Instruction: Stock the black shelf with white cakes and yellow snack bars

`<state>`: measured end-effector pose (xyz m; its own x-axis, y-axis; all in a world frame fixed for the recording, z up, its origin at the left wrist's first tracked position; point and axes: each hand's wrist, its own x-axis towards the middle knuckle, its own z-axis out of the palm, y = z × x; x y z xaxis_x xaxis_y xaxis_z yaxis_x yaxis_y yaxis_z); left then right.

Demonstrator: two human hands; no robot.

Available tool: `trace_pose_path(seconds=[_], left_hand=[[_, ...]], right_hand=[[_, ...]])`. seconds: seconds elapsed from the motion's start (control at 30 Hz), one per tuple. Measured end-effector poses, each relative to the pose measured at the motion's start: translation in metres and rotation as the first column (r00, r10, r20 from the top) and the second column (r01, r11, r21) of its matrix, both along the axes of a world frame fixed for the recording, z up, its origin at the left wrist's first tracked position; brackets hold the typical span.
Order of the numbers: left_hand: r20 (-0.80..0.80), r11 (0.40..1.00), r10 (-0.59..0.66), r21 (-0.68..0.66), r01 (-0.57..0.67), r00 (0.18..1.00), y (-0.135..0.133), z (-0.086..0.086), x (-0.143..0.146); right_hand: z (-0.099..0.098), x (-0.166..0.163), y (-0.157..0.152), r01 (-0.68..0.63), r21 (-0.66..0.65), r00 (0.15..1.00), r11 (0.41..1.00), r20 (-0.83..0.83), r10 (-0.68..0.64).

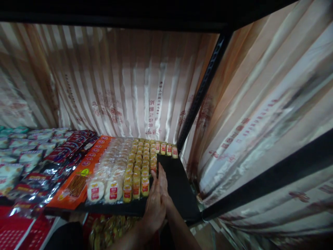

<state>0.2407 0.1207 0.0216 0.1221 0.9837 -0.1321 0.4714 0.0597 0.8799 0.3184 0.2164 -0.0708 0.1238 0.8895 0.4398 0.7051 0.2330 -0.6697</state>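
Note:
My left hand [154, 205] and my right hand [163, 180] reach over the dark shelf board [179, 191], close against each other with fingers stretched forward. Their fingertips are beside the rightmost row of small yellow wrapped snack packs [145, 185], and whether they touch these packs is hard to tell. I see nothing held, though the space between the palms is hidden. Several more yellow packs [169, 150] line the back edge of the board. Left of the yellow rows lie round white wrapped crackers [113, 191].
An orange snack bag [75, 184], dark red packets [70, 146] and white bags [30, 158] lie farther left. Below are a red basket [15, 232] and yellow wrapped packs [111, 231]. A black shelf post [201, 90] stands at the back corner; printed curtains [125, 80] hang behind.

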Motion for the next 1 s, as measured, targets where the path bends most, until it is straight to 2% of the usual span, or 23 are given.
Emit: trace_pose_path(seconds=[0.17,0.27,0.37,0.47,0.53,0.6,0.7,0.77,0.83,0.93,1.0], left_hand=[[0.004,0.999,0.031,0.008,-0.031,1.0,-0.006,-0.003,-0.004],[-0.007,0.999,0.034,0.007,-0.034,0.999,-0.01,-0.006,-0.007],[0.005,0.998,0.043,0.04,-0.043,0.999,-0.015,-0.013,-0.008],[0.058,0.983,0.073,0.167,-0.081,0.996,-0.031,-0.019,-0.013],[0.094,0.963,0.061,0.257,-0.083,0.994,-0.048,-0.024,-0.02],[0.093,0.959,0.038,0.278,-0.062,0.995,-0.067,-0.03,-0.031],[0.025,0.986,0.042,0.161,-0.046,0.999,-0.091,-0.048,-0.054],[-0.039,0.996,0.089,-0.019,-0.09,0.995,-0.099,-0.066,-0.073],[-0.073,0.973,0.129,-0.181,-0.14,0.989,-0.102,-0.085,-0.093],[-0.064,0.932,0.103,-0.341,-0.119,0.993,-0.099,-0.105,-0.118],[-0.054,0.916,0.114,-0.381,-0.126,0.992,-0.097,-0.113,-0.127]], right_hand=[[-0.008,-0.007,-0.001,-0.15,-0.07,0.988,0.986,-0.045,0.147],[-0.008,-0.012,0.0,-0.168,-0.1,0.984,0.981,-0.071,0.161],[-0.002,-0.013,0.003,-0.123,-0.166,0.985,0.978,-0.137,0.1],[0.011,-0.01,0.001,-0.056,-0.192,0.981,0.98,-0.194,0.019],[0.022,-0.008,-0.009,0.012,-0.194,0.97,0.981,-0.237,-0.059],[0.033,-0.008,-0.028,0.117,-0.175,0.947,0.978,-0.277,-0.162],[0.042,-0.014,-0.07,0.186,-0.136,0.873,0.973,-0.431,-0.227],[0.04,-0.022,-0.104,0.187,-0.141,0.834,0.972,-0.5,-0.233],[0.032,-0.034,-0.135,0.154,-0.164,0.837,0.974,-0.502,-0.217],[0.013,-0.051,-0.168,0.009,-0.235,0.917,0.972,-0.385,-0.101],[-0.003,-0.059,-0.177,-0.138,-0.342,0.974,0.93,-0.219,0.064]])
